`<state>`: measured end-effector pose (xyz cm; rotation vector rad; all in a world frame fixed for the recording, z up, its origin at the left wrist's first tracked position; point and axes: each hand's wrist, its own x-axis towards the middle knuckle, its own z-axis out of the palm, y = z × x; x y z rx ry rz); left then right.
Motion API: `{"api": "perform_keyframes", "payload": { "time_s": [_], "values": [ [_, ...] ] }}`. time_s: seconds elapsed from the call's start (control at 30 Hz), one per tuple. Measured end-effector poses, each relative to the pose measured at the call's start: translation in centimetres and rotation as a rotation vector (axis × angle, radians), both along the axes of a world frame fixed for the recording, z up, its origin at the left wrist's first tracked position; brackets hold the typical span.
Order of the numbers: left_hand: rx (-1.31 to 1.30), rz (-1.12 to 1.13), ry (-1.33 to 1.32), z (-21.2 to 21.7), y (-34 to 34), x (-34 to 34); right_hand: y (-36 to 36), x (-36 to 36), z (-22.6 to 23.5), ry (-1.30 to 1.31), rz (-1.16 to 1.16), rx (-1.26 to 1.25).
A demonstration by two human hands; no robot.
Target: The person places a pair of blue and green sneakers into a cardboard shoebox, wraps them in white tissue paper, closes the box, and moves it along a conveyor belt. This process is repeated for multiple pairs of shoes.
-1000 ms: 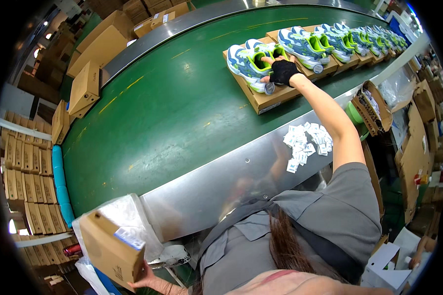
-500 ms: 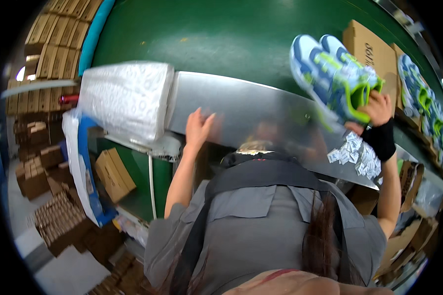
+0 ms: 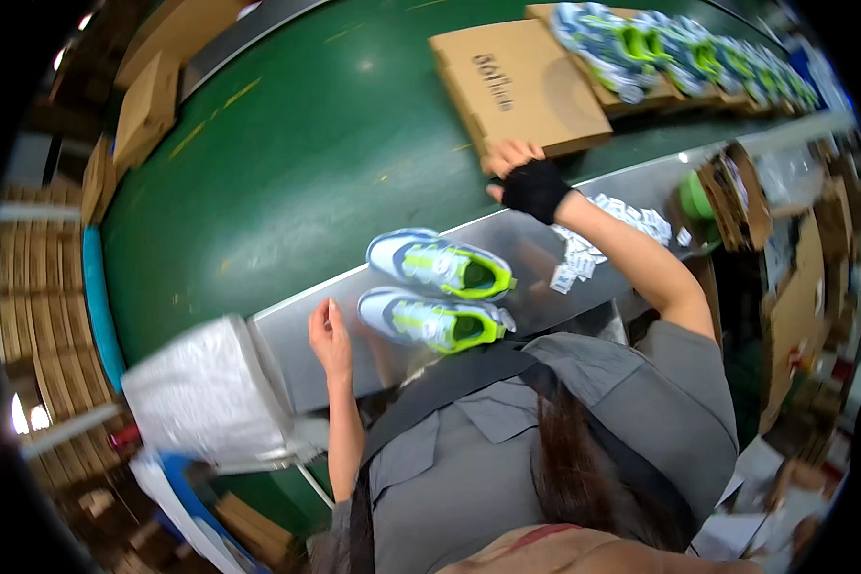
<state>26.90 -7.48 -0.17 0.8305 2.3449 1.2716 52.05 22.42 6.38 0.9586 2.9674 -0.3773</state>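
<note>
A pair of light-blue and lime-green sneakers, a far shoe point(image 3: 435, 263) and a near shoe point(image 3: 426, 319), lies side by side on the metal work ledge point(image 3: 301, 349), toes to the left. My left hand point(image 3: 329, 335) hovers left of them, empty, its fingers loosely stretched. My right hand point(image 3: 515, 172), in a black fingerless wrist covering, has its fingers bent over the near left corner of a closed brown cardboard shoebox point(image 3: 521, 81) on the green conveyor belt. The thumb stays low beside that corner, and the grip is partly hidden.
Small white packets point(image 3: 607, 234) are heaped on the ledge under my right forearm. A row of similar sneakers point(image 3: 679, 48) on boxes runs along the belt at far right. A stack of patterned wrapping sheets point(image 3: 210, 387) occupies the ledge's left end. An open carton point(image 3: 735, 196) stands at right.
The sneakers went from my right hand onto the ledge. My right hand moved to the shoebox corner. The view has turned to the right.
</note>
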Motion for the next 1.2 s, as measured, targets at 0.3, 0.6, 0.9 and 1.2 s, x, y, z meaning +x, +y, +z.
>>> {"api": "perform_keyframes", "payload": {
  "time_s": [0.3, 0.6, 0.9, 1.2],
  "values": [
    [0.152, -0.473, 0.473, 5.6, 13.5, 3.9, 0.2, -3.5, -5.4, 0.439, -0.343, 0.203],
    [-0.32, -0.796, 0.542, 0.8, 15.1, 2.0, 0.2, 7.1, 0.4, 1.679, -1.056, -0.827],
    [0.192, -0.565, 0.415, 1.1, 10.7, -3.8, -16.4, 11.8, -12.6, 0.077, -0.811, -0.135],
    [0.224, 0.327, 0.198, -5.2, -9.6, -21.3, -14.7, 9.8, -10.7, 0.451, -0.704, 0.375]
  ]
}}
